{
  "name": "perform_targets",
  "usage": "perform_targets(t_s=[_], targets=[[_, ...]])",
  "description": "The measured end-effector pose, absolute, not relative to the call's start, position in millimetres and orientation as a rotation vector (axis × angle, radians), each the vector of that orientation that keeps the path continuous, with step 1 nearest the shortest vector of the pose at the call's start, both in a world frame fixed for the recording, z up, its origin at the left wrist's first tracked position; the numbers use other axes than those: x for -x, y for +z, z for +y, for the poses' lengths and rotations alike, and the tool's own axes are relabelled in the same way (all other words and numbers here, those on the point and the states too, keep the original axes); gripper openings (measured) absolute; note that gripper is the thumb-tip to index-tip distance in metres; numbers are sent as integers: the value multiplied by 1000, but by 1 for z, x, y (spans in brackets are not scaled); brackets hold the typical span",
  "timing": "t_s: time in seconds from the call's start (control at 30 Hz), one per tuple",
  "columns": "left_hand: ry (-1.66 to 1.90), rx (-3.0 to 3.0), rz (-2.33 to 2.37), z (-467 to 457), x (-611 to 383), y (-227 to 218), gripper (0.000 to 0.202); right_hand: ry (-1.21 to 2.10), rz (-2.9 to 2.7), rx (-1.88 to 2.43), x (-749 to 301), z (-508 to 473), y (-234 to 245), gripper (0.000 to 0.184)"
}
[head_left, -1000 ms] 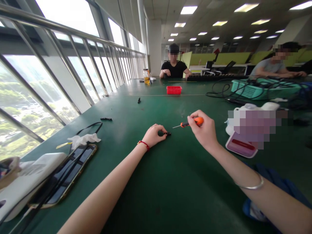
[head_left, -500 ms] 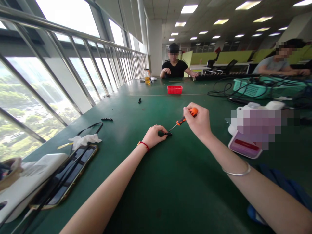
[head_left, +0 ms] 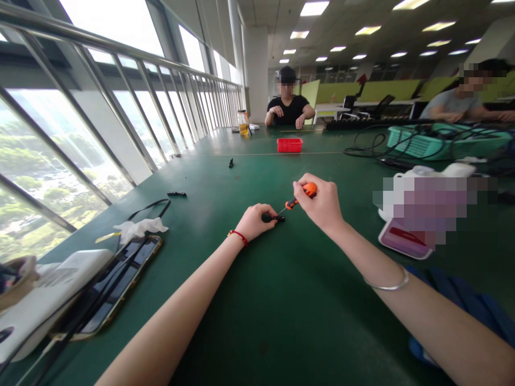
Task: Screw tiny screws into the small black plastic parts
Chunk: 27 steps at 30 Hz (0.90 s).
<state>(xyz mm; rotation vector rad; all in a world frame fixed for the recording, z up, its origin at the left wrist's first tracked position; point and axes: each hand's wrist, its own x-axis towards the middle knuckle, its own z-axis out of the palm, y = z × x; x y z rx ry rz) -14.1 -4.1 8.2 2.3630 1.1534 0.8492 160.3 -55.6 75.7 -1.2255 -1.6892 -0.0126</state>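
Note:
My left hand (head_left: 257, 221) pinches a small black part (head_left: 278, 219) against the green table (head_left: 257, 300); the fingers cover much of it, so its exact kind does not show. An orange and black screwdriver (head_left: 309, 190) is gripped in my right hand (head_left: 323, 201), handle up and tilted. Its thin shaft slants down to the left, and the tip is at or very close to the black part. Whether the tip sits in a screw is too small to tell.
A red basket (head_left: 289, 145) stands ahead, with small black pieces (head_left: 230, 163) to its left. A phone (head_left: 120, 287) and cables lie at left. At right are a teal basket (head_left: 422, 147) and a purple-edged item (head_left: 404, 239). Two people sit across the table.
My right hand has moved left and slightly down with the screwdriver, bringing its tip to the black part. My left hand keeps its place. The person opposite has drawn one hand inward.

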Motion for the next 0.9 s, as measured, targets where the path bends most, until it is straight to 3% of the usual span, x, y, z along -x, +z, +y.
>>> perform_targets(t_s=[0.2, 0.33, 0.43, 0.63, 0.9], targets=[[856, -2373, 1135, -3, 14, 7, 9, -43, -1745, 1269, -157, -59, 79, 30], [873, -2369, 1104, -1, 15, 4, 9, -62, -1761, 1264, -154, -62, 82, 11], [875, -2366, 1105, -1, 15, 3, 10, -89, -1787, 1285, -152, -65, 83, 27], [872, -2422, 1100, -2, 15, 4, 9, -164, -1801, 1436, -146, -68, 87, 28], [861, -2482, 1125, -6, 13, 7, 10, -140, -1804, 1466, -148, -68, 90, 16]])
